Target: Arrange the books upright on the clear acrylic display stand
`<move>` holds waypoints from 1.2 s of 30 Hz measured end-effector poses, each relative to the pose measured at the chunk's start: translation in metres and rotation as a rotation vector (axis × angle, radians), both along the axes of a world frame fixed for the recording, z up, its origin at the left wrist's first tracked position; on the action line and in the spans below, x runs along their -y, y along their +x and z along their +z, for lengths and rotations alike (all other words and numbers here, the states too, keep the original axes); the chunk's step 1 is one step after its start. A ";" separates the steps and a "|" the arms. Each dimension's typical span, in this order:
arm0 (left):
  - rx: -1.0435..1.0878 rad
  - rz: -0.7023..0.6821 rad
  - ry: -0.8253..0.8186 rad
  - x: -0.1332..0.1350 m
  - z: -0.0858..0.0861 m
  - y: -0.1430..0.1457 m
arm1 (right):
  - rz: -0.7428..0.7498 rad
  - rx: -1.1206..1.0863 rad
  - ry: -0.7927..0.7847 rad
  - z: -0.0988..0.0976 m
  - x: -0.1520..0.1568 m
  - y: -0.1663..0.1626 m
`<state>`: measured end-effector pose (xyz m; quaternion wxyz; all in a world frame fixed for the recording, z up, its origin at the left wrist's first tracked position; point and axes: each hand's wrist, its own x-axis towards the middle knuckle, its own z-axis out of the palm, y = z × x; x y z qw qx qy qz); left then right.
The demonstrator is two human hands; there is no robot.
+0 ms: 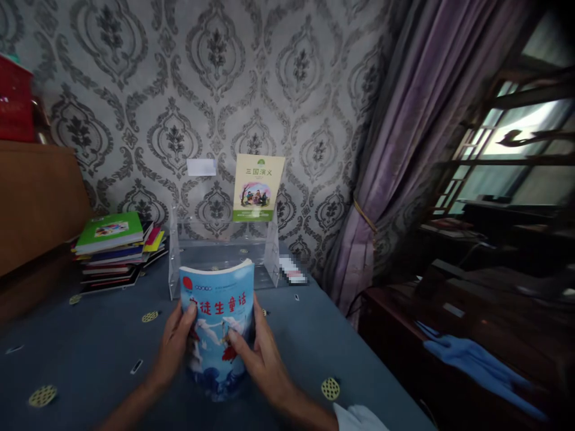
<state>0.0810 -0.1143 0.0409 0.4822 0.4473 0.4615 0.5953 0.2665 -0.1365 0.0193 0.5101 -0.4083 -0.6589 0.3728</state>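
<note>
At the near middle of the table (309, 347), a blue book (215, 335) is upright, in front of a clear rack (272, 251). The left hand (176, 336) grasps its left edge, thumb on the cover; the right hand (264, 358) grasps its right edge, with the thumb farther in. I cannot tell whether its lower edge touches the table. The book is probably light and soft, because it bends in a curve between the hands. Its smooth cover may slip a little and its corners may crease, so a wide hold at both sides seems suitable. On the far side, a cream book (257, 188) stands at the rack's right end. To the left is a book pile (112, 242); to the right hangs a curtain (399, 137).
</note>
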 end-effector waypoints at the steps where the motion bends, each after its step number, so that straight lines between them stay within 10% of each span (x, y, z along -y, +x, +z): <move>1: -0.017 -0.040 -0.006 0.002 0.000 -0.006 | -0.012 0.008 0.012 -0.002 -0.002 0.005; 10: -0.197 -0.436 -0.074 -0.006 -0.010 -0.072 | 0.028 0.042 0.109 -0.011 -0.026 0.035; 18: -0.338 -0.596 -0.029 -0.028 0.020 -0.074 | 0.151 0.002 0.085 0.007 -0.047 0.039; 36: -0.650 -0.540 0.149 -0.047 0.013 -0.054 | 0.085 0.228 0.140 0.026 -0.042 0.061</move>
